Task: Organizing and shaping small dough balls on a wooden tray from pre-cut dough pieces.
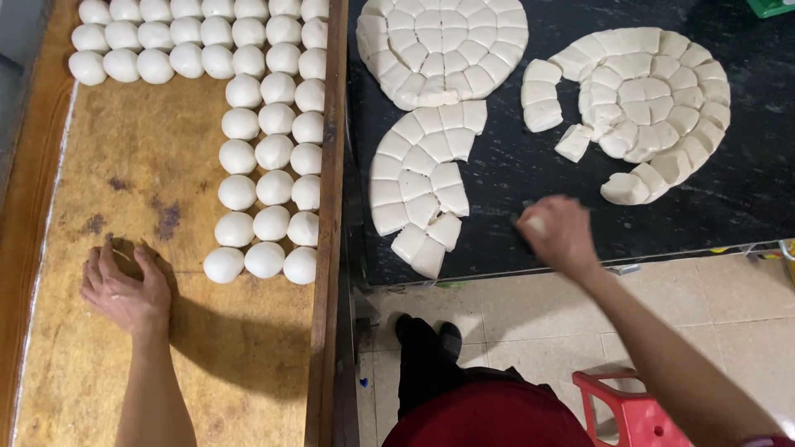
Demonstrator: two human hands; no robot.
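My left hand is cupped palm-down on the wooden board, fingers curled; whatever is under it is hidden. Just to its right lies the nearest row of round white dough balls, part of several rows filling the board's right side and top. My right hand is on the black counter, fingers closed around a small piece of white dough. Left of it lies a curved slab of cut dough squares. Two more cut dough rounds, one at the top and one at the right, lie farther back.
The board has a raised wooden rim between it and the counter. Below the counter edge is a tiled floor with my dark shoes and a red plastic stool. A green object sits at the top right corner.
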